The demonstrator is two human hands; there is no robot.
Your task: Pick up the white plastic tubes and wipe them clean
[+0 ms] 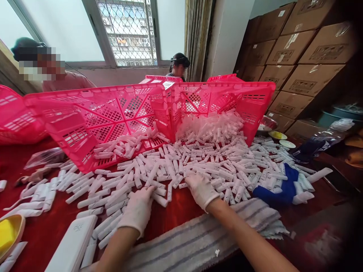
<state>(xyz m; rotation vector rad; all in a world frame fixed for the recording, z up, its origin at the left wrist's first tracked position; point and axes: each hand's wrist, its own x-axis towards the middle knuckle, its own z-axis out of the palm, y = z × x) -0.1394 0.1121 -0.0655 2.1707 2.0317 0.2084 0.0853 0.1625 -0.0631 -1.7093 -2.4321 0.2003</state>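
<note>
My left hand (136, 210), in a white glove, reaches palm down onto a spread of small white tubes (149, 173) with dark marks. Its thumb and fingers are apart, and the thumb side touches tubes. To the right, my right hand (200, 190), also gloved, rests with bent fingers at the near edge of the same pile. Its fingertips are partly hidden, and I see nothing held in it. A strip of red tablecloth (172, 215) shows between the hands. Below them lies a striped grey towel (193, 241).
Two pink baskets (124, 90) lie tipped behind the pile, tubes spilling out. A white power bank (72, 241) and a bowl with a yellow sponge (8, 234) sit left. Blue cloth (279, 192), a bottle (323, 139) and stacked cartons (300, 81) are right. Two people (68, 77) sit opposite.
</note>
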